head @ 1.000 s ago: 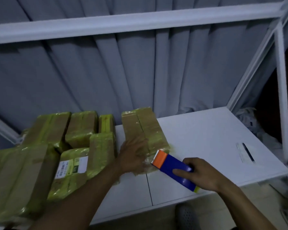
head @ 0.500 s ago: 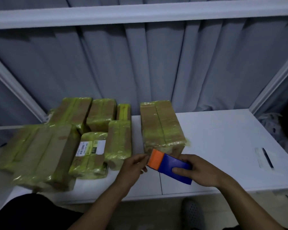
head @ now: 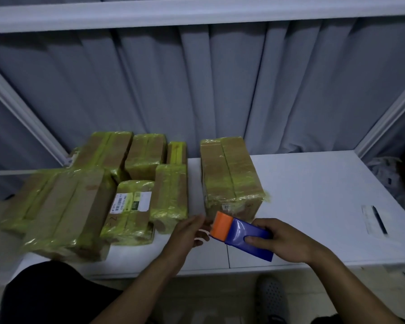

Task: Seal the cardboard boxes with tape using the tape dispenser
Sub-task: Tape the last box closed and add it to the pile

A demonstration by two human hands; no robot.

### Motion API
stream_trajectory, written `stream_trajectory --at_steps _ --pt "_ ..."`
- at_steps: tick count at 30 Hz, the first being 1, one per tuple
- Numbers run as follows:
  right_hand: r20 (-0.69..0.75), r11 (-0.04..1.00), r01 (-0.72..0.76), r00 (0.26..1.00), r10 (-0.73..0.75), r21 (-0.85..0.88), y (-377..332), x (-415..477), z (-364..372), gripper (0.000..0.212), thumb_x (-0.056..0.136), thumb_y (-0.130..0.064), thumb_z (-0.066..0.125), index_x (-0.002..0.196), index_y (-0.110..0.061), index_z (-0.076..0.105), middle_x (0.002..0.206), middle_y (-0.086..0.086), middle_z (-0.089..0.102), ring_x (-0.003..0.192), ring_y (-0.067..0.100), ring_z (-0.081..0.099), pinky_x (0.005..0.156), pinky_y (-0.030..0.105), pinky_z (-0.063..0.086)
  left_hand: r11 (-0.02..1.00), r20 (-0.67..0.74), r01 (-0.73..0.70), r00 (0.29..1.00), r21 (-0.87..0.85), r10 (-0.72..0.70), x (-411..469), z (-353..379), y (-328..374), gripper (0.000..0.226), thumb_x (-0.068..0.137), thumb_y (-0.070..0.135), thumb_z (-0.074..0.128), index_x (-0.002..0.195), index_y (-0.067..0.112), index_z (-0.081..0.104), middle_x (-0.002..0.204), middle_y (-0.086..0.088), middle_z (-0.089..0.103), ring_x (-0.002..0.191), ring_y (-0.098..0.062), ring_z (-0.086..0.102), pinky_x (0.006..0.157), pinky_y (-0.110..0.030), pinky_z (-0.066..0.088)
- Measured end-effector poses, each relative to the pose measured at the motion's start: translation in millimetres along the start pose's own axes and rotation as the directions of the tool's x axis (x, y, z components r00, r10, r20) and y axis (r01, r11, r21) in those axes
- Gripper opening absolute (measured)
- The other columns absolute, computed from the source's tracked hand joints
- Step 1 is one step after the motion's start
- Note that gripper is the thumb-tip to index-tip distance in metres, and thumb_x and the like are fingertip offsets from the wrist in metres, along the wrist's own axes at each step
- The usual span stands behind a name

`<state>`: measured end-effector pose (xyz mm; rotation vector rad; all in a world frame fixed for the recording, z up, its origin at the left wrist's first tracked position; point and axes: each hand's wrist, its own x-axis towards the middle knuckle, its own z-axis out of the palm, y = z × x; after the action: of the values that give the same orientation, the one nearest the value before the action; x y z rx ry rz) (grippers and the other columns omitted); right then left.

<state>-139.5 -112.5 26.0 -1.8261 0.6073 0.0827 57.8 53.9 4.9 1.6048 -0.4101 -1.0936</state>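
My right hand (head: 288,242) grips a blue tape dispenser (head: 246,237) with an orange front end, held just above the white table's front edge. My left hand (head: 187,235) is beside the orange end, fingers loosely bent with their tips at the dispenser's mouth; whether they pinch tape I cannot tell. Right behind the dispenser stands a cardboard box (head: 229,176) wrapped in yellowish tape, alone near the table's middle. Neither hand touches it.
Several taped boxes (head: 131,183) crowd the table's left half, one with a white label (head: 131,202). The white table (head: 313,195) has a pen on a paper slip (head: 374,218) at the right. Grey curtain and white frame bars stand behind. A shoe shows below the table edge.
My left hand has left the box top and come back to the dispenser's orange end. The dispenser has pulled slightly away from the box. The view has shifted left.
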Motion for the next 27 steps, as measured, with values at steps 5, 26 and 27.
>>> stream_trajectory --at_steps 5,26,27 --pt "-0.014 1.000 -0.024 1.000 0.023 -0.010 2 1 -1 0.020 0.094 -0.039 0.071 0.112 -0.030 0.068 0.100 -0.015 0.073 0.092 0.010 0.072 0.076 0.022 0.056 0.972 -0.037 -0.084 0.995 0.218 0.095 0 2 -2 0.012 0.096 0.030 0.062 0.094 0.025 0.073 0.082 0.008 0.073 0.082 -0.015 0.066 0.079 -0.030 0.052" --pt "-0.267 0.996 0.028 0.962 -0.052 -0.090 -21 -3 4 0.030 0.071 -0.054 0.086 0.085 -0.032 0.071 0.074 -0.019 0.072 0.069 0.002 0.069 0.060 0.014 0.049 0.970 -0.159 -0.160 0.969 0.185 0.190 -4 9 11 0.016 0.094 0.022 0.065 0.087 0.030 0.077 0.080 0.009 0.073 0.071 0.004 0.061 0.070 -0.020 0.045" --pt "-0.264 0.993 0.027 0.963 -0.057 -0.114 -22 -4 4 0.032 0.070 -0.057 0.086 0.086 -0.034 0.071 0.075 -0.021 0.071 0.071 0.002 0.069 0.061 0.014 0.049 0.970 -0.162 -0.159 0.968 0.183 0.189 -3 9 10 0.016 0.094 0.022 0.065 0.087 0.030 0.077 0.081 0.010 0.073 0.072 0.004 0.061 0.071 -0.021 0.046"
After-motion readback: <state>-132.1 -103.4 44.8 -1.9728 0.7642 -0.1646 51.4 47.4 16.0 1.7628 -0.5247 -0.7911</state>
